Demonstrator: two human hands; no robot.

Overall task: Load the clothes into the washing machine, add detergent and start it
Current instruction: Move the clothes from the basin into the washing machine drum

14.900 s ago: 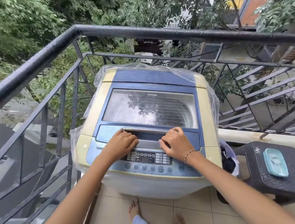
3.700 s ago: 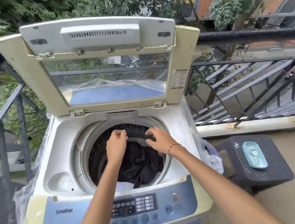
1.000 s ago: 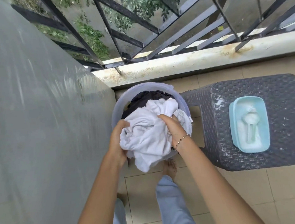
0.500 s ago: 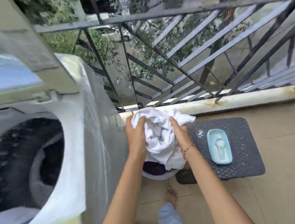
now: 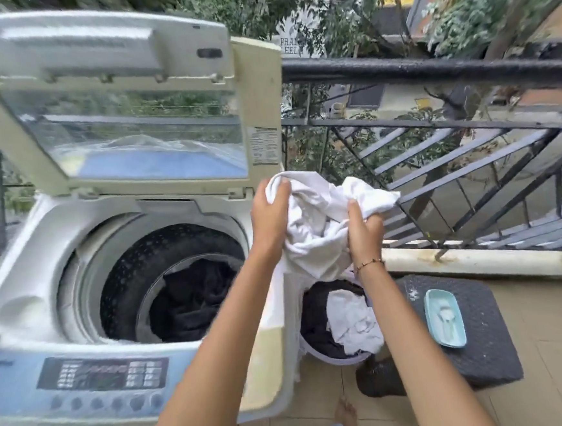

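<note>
White crumpled cloth is clamped in the fingers of both the left hand and right hand, held just right of the cream top-loading washing machine, whose lid stands open. Dark clothes already lie in its drum, but more remain in the pale round basket on the floor to the right. Judging from this, loading is partway; detergent and starting are not yet done.

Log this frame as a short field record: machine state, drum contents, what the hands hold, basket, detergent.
machine: washing machine, lid raised
drum: dark clothes inside
hands: left hand and right hand grip white garment, beside the drum opening
basket: laundry basket on floor, dark and white clothes left
detergent: teal container on dark stool, untouched
</note>
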